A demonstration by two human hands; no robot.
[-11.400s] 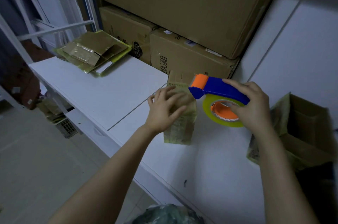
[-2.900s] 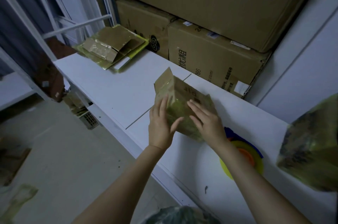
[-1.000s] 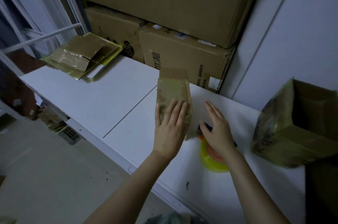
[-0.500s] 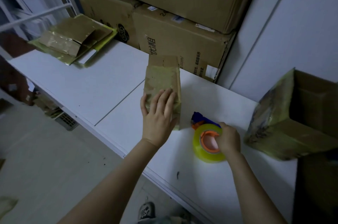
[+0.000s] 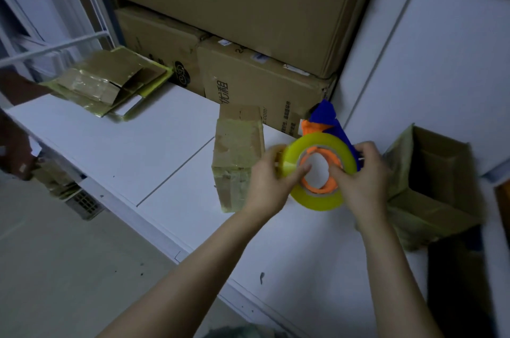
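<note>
A tape dispenser (image 5: 325,127) with a blue handle, orange core and a yellow tape roll (image 5: 317,199) is lifted above the white table (image 5: 124,144). My right hand (image 5: 361,180) grips it at the core and handle side. My left hand (image 5: 270,180) pinches the roll's left rim, where a tape end sticks out. A small cardboard box (image 5: 237,150) wrapped in yellowish tape stands on the table just left of my left hand, with neither hand on it.
Large brown cartons (image 5: 262,83) are stacked against the back wall. Flattened taped cardboard (image 5: 105,83) lies at the table's far left. An open taped box (image 5: 430,185) sits at the right. A white metal rack (image 5: 55,47) stands left, with floor below the table edge.
My left hand has left the small box and moved to the tape roll. My right hand has lifted the dispenser off the table and turned it up.
</note>
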